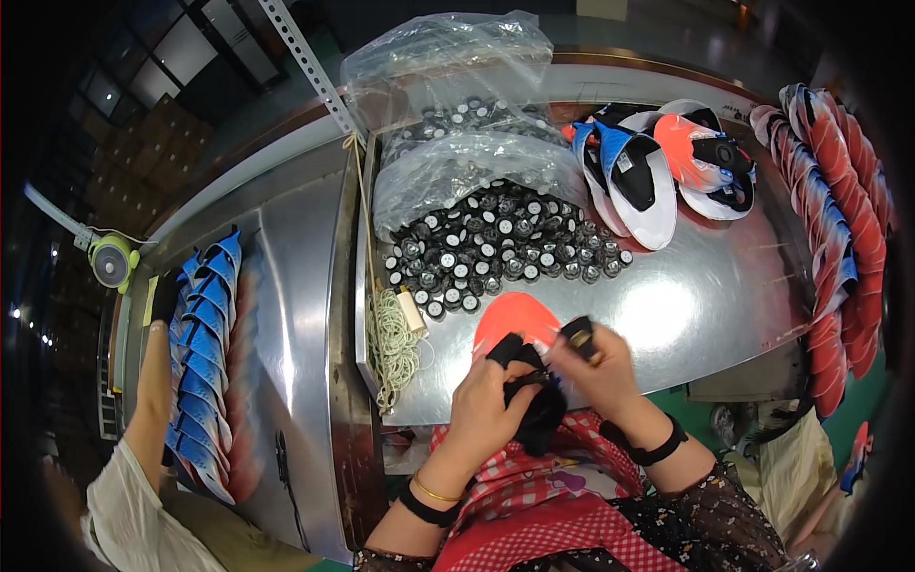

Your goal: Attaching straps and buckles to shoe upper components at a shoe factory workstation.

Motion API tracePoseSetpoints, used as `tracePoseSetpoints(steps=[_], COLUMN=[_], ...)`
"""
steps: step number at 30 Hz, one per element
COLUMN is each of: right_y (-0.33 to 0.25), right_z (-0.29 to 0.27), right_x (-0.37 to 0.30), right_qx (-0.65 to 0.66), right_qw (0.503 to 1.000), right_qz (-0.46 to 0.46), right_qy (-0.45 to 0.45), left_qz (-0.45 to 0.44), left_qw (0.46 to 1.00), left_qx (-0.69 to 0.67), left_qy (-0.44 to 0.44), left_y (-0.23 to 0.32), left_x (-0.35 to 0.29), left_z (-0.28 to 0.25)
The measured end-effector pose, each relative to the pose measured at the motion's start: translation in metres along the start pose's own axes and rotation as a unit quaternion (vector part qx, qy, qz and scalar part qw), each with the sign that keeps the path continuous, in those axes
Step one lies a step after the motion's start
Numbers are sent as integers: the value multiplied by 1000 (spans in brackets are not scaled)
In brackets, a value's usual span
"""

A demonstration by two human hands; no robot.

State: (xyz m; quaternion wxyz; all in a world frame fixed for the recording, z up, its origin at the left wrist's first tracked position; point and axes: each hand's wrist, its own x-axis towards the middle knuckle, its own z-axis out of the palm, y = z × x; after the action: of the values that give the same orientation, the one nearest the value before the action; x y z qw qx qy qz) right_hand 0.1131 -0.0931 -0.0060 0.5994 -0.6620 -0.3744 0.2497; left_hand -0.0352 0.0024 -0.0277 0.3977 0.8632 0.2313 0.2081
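An orange shoe upper (pixel 516 317) with black parts rests at the front edge of the metal table, its toe pointing away from me. My left hand (pixel 483 400) is closed on its black portion, fingers wrapped over the edge. To its right my right hand (pixel 602 367) pinches a small black piece (pixel 579 336) with a gold-coloured spot. Motion blurs those fingertips, and I cannot make out whether the piece joins the upper. Beyond both hands lies a heap of black round dials (pixel 496 243), many showing white discs, spilling from a clear plastic bag (pixel 448 86).
Finished-looking uppers (pixel 648 195) lie at the back right. Long overlapping stacks of orange uppers (pixel 843 210) hang at the right edge. Coiled pale cord (pixel 396 348) sits left of the dials. On the left table, another person's arm (pixel 150 391) reaches beside stacked blue uppers (pixel 205 334).
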Motion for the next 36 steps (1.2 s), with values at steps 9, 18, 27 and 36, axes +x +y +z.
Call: tracePoseSetpoints(steps=[9, 18, 27, 36], right_y=[2, 19, 24, 15], right_z=[-5, -17, -8, -4], right_x=[7, -1, -6, -11], right_qx=[144, -226, -111, 155], right_qw=[985, 935, 979, 983], right_qz=[87, -204, -154, 95], right_qy=[27, 183, 76, -10], left_qz=[-14, -236, -200, -212], left_qw=[986, 838, 849, 833], left_qx=[-143, -490, -486, -509], left_qy=[88, 42, 42, 41], left_y=[31, 27, 28, 21], left_x=[7, 27, 23, 21], left_z=[9, 13, 20, 19])
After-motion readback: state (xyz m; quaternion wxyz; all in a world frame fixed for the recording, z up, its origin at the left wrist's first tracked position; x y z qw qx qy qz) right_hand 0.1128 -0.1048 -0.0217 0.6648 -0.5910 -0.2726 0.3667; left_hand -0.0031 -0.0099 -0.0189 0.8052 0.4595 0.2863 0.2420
